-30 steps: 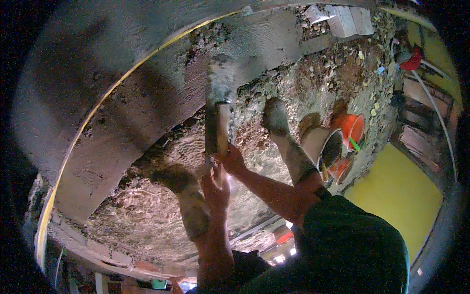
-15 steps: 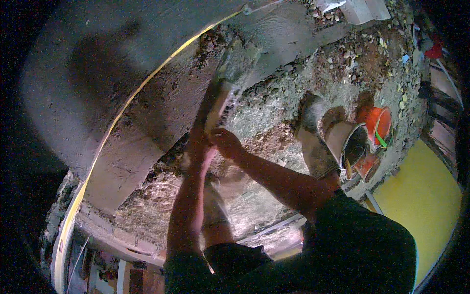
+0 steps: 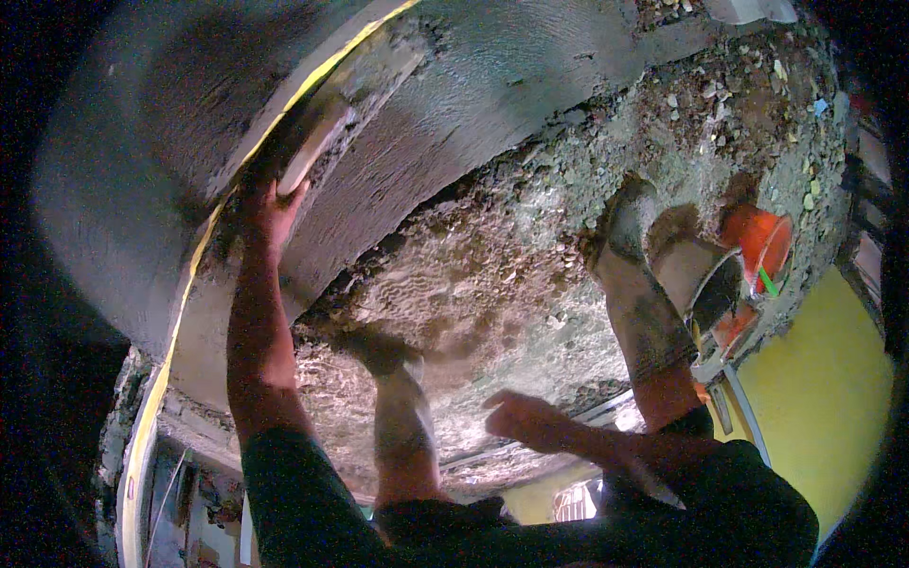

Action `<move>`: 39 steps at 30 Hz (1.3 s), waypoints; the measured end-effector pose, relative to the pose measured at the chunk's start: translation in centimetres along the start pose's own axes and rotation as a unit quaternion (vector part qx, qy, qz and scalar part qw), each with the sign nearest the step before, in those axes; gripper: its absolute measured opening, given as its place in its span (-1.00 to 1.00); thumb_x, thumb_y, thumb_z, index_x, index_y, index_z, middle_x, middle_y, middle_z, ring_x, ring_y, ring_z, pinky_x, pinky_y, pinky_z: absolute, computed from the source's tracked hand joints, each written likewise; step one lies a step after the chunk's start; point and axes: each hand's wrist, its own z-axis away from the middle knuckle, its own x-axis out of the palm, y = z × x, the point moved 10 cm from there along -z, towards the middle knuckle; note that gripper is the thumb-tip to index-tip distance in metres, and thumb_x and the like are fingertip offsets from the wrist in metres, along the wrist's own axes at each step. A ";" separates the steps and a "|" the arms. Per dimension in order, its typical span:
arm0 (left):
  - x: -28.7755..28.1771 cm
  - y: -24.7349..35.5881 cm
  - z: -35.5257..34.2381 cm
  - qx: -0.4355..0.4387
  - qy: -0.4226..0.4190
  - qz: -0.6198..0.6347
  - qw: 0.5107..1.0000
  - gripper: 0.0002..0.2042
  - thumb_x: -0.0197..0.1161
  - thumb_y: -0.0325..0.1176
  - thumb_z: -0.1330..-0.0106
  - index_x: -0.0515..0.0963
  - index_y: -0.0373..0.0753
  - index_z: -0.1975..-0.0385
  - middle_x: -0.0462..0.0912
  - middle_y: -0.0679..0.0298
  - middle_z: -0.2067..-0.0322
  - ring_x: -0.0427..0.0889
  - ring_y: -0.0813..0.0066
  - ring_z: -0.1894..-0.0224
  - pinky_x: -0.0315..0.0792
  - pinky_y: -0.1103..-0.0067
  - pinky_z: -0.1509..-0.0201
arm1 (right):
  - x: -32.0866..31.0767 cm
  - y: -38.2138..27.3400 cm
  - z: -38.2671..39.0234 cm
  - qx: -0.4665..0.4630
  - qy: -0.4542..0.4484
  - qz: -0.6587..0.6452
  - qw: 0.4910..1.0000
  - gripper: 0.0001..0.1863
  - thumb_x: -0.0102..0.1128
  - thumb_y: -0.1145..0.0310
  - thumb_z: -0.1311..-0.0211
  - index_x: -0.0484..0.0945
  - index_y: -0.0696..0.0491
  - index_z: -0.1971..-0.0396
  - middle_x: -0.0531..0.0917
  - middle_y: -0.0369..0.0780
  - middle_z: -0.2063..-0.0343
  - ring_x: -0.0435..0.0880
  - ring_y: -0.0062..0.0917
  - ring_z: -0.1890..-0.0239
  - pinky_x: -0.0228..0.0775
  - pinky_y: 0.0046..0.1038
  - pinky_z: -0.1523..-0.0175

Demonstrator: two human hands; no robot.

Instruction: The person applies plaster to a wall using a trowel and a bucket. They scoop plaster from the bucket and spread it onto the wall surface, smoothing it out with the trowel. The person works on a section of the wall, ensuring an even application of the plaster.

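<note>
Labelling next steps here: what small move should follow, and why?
Probably a short pull back of the float along the yellow strip: the left hand grips its wooden handle, the tool points lengthwise beside that strip, and the gray surface nearby looks ridged. The right hand is off the tool.

Orange bucket [image 3: 748, 227] beside greyish bucket [image 3: 682, 270]; yellow panel [image 3: 826, 350] near both.

Between our left leg [image 3: 407, 426] and right leg [image 3: 644, 312], our right hand [image 3: 525, 419] has open rubble ground [image 3: 483, 265] up to the smoothed mortar [image 3: 454, 133] edge. Beyond the right leg, the grey bucket [image 3: 674, 268] and orange bucket [image 3: 755, 237] obstruct us; the yellow strip [image 3: 196, 257] runs just beside our left hand [image 3: 270, 216].
</note>
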 end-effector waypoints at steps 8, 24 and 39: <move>2.7 12.1 -11.7 0.060 -0.056 0.014 0.997 -0.51 0.27 0.05 -0.12 0.55 -0.24 0.13 0.63 0.00 0.20 0.61 -0.02 0.19 0.49 0.29 0.09 | -2.8 -0.3 0.4 -0.018 -0.008 -0.129 0.991 -0.77 0.10 0.43 -0.21 0.47 0.10 0.12 0.54 -0.10 0.14 0.63 -0.35 0.19 0.50 -0.36 0.06; 1.6 19.1 -16.1 0.157 -0.012 -0.014 0.987 -0.51 0.23 0.06 -0.13 0.57 -0.31 0.20 0.63 -0.05 0.26 0.62 -0.02 0.22 0.50 0.28 0.14 | -4.4 -1.8 2.9 0.028 -0.052 -0.301 0.952 -0.63 0.05 0.22 -0.33 0.36 0.12 -0.01 0.63 -0.14 0.21 0.63 -0.46 0.16 0.47 -0.43 0.01; 3.2 27.4 -21.1 0.102 -0.108 0.027 0.989 -0.46 0.32 -0.03 -0.07 0.49 -0.25 0.02 0.58 -0.07 0.10 0.58 0.00 0.08 0.46 0.33 0.01 | -7.1 -3.7 3.7 -0.005 -0.059 -0.322 0.945 -0.61 0.05 0.19 -0.34 0.35 0.10 -0.04 0.61 -0.15 0.14 0.57 -0.50 0.12 0.42 -0.42 -0.04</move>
